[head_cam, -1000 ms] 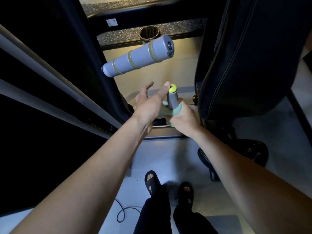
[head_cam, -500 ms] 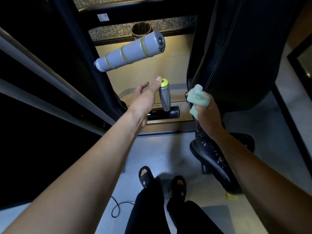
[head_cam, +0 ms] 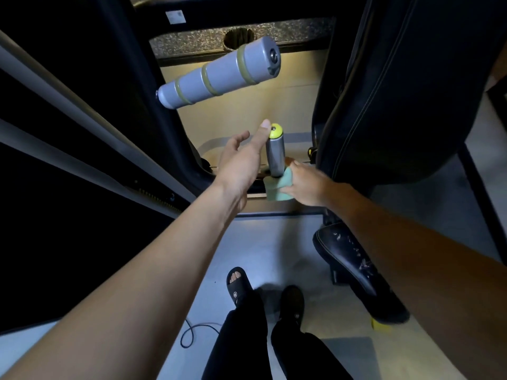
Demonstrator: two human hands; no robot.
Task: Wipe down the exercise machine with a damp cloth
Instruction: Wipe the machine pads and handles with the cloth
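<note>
Currently, the right hand (head_cam: 307, 185) is pressing the cloth (head_cam: 279, 187) at the handle (head_cam: 275, 154) base while the left hand (head_cam: 241, 163) is hovering open-fingered, risking snagging.

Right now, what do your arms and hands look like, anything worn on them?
Both arms are bare to the frame's edge: no sleeves show. The left hand and right hand wear no gloves, and I see no watch, ring or band at either wrist. Nails look short and plain.
</note>
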